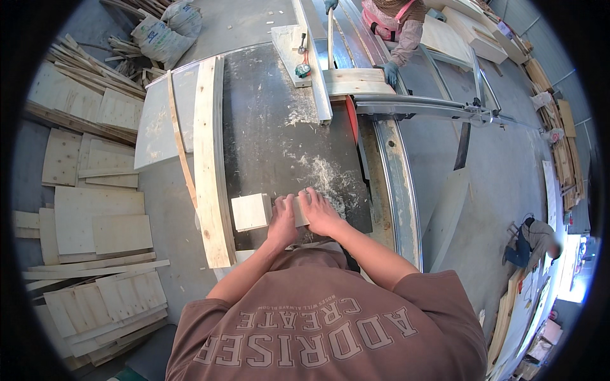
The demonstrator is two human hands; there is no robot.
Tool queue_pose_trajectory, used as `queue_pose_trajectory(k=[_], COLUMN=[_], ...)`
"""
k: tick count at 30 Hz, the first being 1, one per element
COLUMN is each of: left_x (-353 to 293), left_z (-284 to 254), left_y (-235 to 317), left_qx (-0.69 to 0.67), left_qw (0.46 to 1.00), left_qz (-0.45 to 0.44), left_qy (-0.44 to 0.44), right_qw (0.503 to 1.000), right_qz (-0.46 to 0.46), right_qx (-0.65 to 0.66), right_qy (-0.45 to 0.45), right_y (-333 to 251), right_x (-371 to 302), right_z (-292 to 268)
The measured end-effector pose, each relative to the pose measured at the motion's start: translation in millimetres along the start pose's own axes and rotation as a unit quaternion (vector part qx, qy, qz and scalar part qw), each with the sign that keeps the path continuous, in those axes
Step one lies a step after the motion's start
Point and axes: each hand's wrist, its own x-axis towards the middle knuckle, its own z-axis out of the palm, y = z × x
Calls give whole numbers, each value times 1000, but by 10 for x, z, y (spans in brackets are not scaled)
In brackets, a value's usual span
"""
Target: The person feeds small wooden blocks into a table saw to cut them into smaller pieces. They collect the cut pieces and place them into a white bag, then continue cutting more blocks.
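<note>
My left hand (283,221) and my right hand (319,213) rest side by side at the near end of the dark saw table (260,127). Their fingers curl over a short pale wood piece (300,214), of which only a strip shows between them. Just left of my left hand sits a stack of square-cut wood pieces (250,212); whether my fingers touch it is hard to tell. Sawdust and shavings (324,174) lie in front of my right hand. What my fingertips press against on the far side is hidden.
Long boards (208,159) lie along the table's left edge. A metal fence (318,95) and red blade guard (352,119) stand ahead. Across the table, a gloved co-worker (397,38) touches a board (356,81). Another person (534,241) bends at far right. Wood stacks (101,216) line the left.
</note>
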Motion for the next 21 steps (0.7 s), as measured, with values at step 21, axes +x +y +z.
queue_pose_trajectory(k=[21], left_x=[14], left_z=[56], left_y=[-43], left_qx=[7], left_qw=[1000], left_qz=[3], left_qy=[5], right_qw=[1000], right_qz=[6], right_qx=[-9], right_qy=[-11], right_y=[-21], right_x=[-14], right_z=[-27])
